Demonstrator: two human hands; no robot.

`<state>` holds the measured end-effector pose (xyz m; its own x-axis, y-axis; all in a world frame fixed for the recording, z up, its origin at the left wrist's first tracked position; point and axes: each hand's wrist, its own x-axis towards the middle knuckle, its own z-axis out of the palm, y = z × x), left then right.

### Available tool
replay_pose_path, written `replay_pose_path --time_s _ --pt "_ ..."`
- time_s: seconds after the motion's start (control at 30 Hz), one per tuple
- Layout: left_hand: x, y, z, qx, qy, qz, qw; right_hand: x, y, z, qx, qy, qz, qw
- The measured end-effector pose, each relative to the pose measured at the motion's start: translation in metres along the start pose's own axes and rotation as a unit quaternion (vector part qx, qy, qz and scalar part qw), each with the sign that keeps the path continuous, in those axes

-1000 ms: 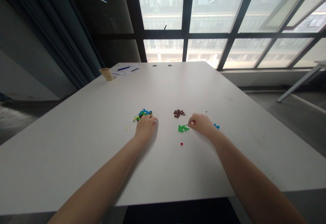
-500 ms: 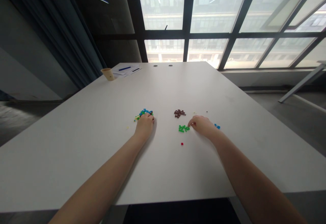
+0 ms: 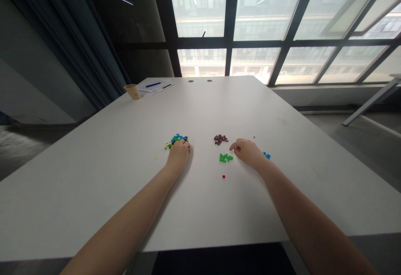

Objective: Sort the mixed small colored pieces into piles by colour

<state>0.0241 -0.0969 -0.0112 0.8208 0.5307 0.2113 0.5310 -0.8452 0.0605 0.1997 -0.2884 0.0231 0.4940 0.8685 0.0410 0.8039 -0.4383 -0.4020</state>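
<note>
The left hand (image 3: 178, 153) rests curled on the white worktop (image 3: 94, 175), its fingertips buried in the near edge of the mixed pile (image 3: 176, 140) of tiny blue, green and yellow bricks at its 12 o'clock — whether it pinches a piece I cannot tell. The right hand (image 3: 248, 151) lies loosely bent, thumb and forefinger drawn together, something reddish glimpsed between them; too small to be sure. The bricks seem grouped by colour — probably sorted: one green cluster (image 3: 225, 157) just at the right hand's 9 o'clock, one brown cluster (image 3: 220, 139) at its 10 o'clock, a few blue bricks (image 3: 266, 155) behind the wrist at 3 o'clock, and one lone red brick (image 3: 223, 176) at 7 o'clock. Far off at 11 o'clock stand one paper cup (image 3: 132, 91) and some papers (image 3: 155, 86).
</note>
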Motion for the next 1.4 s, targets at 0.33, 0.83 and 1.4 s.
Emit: replay_pose_path --time_s 0.33,0.83,1.4 --pt "0.001 0.000 0.001 -0.028 0.048 0.006 0.998 -0.001 -0.001 0.000 0.003 0.000 -0.010 1.000" --pt "0.002 -0.007 -0.002 -0.129 0.050 -0.041 0.989 -0.001 -0.002 -0.001 0.005 -0.004 -0.012 1.000" --pt "-0.009 0.045 -0.004 -0.716 -0.098 -0.033 0.691 0.000 -0.020 0.016 0.106 0.109 -0.202 0.968"
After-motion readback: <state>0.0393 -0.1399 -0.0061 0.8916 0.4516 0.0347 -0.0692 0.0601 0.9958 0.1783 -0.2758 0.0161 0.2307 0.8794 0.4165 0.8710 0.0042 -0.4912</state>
